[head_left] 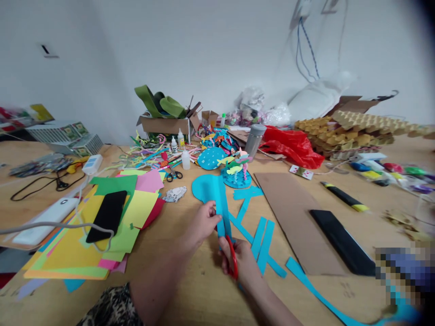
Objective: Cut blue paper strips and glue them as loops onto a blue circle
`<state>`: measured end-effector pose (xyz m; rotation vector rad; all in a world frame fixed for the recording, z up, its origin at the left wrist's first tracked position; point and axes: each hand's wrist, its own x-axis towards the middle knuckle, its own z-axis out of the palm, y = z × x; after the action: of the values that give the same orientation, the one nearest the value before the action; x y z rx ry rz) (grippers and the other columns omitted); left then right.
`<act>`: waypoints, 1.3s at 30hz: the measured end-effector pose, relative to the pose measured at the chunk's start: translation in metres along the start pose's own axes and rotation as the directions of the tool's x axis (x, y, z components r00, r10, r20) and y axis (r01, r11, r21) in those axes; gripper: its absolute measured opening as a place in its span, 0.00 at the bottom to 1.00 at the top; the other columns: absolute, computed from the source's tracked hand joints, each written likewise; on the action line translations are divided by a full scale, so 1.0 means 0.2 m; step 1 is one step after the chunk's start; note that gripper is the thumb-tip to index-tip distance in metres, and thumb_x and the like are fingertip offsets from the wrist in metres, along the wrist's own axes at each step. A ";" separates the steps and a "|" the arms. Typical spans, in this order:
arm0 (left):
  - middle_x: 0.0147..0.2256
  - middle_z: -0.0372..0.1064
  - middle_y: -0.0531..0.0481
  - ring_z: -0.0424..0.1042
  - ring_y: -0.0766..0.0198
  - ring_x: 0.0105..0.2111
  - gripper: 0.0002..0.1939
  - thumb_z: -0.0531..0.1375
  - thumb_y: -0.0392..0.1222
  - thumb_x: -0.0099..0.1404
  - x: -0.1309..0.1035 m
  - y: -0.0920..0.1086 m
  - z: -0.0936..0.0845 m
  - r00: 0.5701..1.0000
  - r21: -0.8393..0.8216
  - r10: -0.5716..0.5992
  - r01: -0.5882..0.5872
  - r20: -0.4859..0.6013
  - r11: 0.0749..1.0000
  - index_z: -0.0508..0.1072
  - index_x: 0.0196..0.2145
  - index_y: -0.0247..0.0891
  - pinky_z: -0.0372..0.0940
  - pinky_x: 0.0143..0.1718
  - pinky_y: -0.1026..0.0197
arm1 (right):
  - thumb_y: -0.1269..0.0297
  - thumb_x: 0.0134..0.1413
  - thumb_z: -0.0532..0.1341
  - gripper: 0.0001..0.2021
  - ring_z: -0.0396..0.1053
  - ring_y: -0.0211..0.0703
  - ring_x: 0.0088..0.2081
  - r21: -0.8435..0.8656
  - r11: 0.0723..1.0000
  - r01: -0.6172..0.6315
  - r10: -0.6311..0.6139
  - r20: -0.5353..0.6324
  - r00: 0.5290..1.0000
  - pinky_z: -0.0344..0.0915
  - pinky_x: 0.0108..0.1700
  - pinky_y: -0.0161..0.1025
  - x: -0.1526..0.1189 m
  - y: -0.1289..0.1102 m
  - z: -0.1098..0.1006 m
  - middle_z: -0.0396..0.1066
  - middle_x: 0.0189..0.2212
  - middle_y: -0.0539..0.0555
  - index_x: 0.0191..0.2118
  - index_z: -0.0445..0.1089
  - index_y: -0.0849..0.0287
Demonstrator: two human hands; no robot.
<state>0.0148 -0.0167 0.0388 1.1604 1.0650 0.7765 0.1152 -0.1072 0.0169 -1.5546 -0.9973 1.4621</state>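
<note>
My left hand (205,222) pinches a long blue paper strip (220,199) that stands up from the table in front of me. My right hand (239,256) grips red-handled scissors (233,262), close beside the lower end of the strip. The scissors' blades are mostly hidden by the paper and fingers. Behind the strip lies a rounded blue paper piece (201,186). Several cut blue strips (263,240) lie to the right of my hands. A small blue paper model (237,174) with yellow and pink shapes stands beyond.
Coloured paper sheets (78,244) with a black phone (107,216) lie at left. At right are a cardboard sheet (292,222), a black case (341,240) and a utility knife (345,196). A grey bottle (255,140), glue bottles (185,160) and black-handled scissors (174,175) stand or lie farther back.
</note>
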 end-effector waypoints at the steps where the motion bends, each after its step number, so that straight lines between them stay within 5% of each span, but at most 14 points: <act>1: 0.25 0.61 0.58 0.63 0.69 0.23 0.11 0.57 0.29 0.56 0.00 0.00 0.00 1.000 -0.007 0.012 -0.012 0.002 1.000 0.66 0.38 0.36 0.58 0.24 0.67 | 0.26 0.38 0.55 0.33 0.56 0.33 0.11 -0.002 1.000 0.006 -0.006 -0.006 1.000 0.50 0.15 0.32 0.00 0.00 0.00 0.61 0.09 0.48 0.21 0.61 0.58; 14: 0.25 0.61 0.58 0.63 0.70 0.24 0.10 0.59 0.30 0.53 0.00 -0.03 0.02 1.000 -0.009 0.019 -0.019 0.005 1.000 0.66 0.35 0.37 0.57 0.24 0.68 | 0.23 0.35 0.53 0.35 0.53 0.32 0.10 -0.026 0.999 -0.020 0.019 -0.021 1.000 0.48 0.13 0.32 0.00 -0.01 -0.01 0.61 0.09 0.49 0.22 0.60 0.57; 25: 0.25 0.60 0.58 0.63 0.69 0.24 0.15 0.59 0.30 0.55 0.00 -0.01 0.01 0.999 -0.013 -0.031 0.030 -0.031 0.999 0.66 0.42 0.37 0.58 0.24 0.68 | 0.26 0.39 0.55 0.32 0.54 0.32 0.10 -0.024 1.000 -0.012 0.012 -0.017 1.000 0.48 0.15 0.32 -0.01 -0.01 -0.01 0.61 0.08 0.49 0.22 0.60 0.57; 39: 0.24 0.58 0.59 0.62 0.70 0.22 0.09 0.57 0.29 0.55 0.01 -0.04 0.00 0.999 -0.008 0.035 -0.035 -0.004 0.999 0.65 0.34 0.38 0.57 0.23 0.67 | 0.29 0.42 0.55 0.31 0.57 0.34 0.11 -0.045 0.998 -0.037 0.036 -0.018 0.999 0.50 0.14 0.33 0.00 0.00 -0.01 0.62 0.09 0.50 0.21 0.61 0.57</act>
<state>0.0159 -0.0176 0.0300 1.1734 1.0461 0.8105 0.1169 -0.1067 0.0159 -1.6234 -1.0030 1.4575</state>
